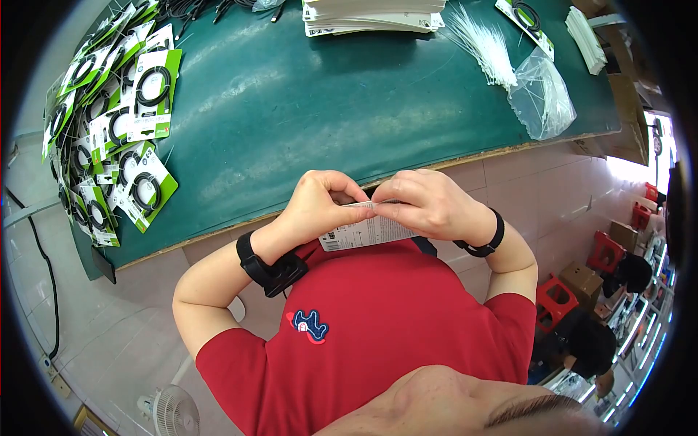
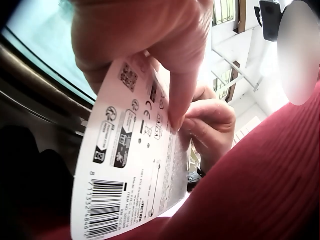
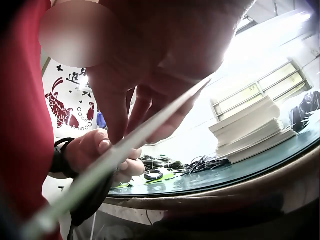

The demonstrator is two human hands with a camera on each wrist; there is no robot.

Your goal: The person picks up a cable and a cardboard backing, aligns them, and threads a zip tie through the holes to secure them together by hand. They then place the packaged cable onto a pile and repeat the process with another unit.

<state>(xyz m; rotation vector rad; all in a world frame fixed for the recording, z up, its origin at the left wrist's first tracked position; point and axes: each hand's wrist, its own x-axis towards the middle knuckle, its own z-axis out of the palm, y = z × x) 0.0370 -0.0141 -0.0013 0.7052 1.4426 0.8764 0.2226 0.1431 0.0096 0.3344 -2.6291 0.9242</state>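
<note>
Desk: green-topped, with a wooden near edge; packaged black cables (image 1: 153, 86) heaped at the left, a stack of white cards (image 1: 374, 18) at the far side.
Far right of the desk: a fan of white cable ties (image 1: 483, 47) beside a clear plastic bag (image 1: 542, 98).
Printed backing card (image 1: 367, 235): in both hands, between the red shirt (image 1: 392, 305) and the near edge of the desk.
Left hand (image 1: 309, 211): grip clamped on the card's upper edge, thumb and fingers pinching; black strap on the wrist.
Right hand (image 1: 429, 203): grip clamped on the same edge, fingertips close beside the left hand's; black band on the wrist.
Left wrist view: printed face close up, with a barcode (image 2: 105, 207), a QR code (image 2: 128, 76) and a CE mark; the head view shows that print too small to read.
Right wrist view: card nearly edge-on and blurred; red fish artwork (image 3: 62, 107) on the wall, which neither other view shows.
</note>
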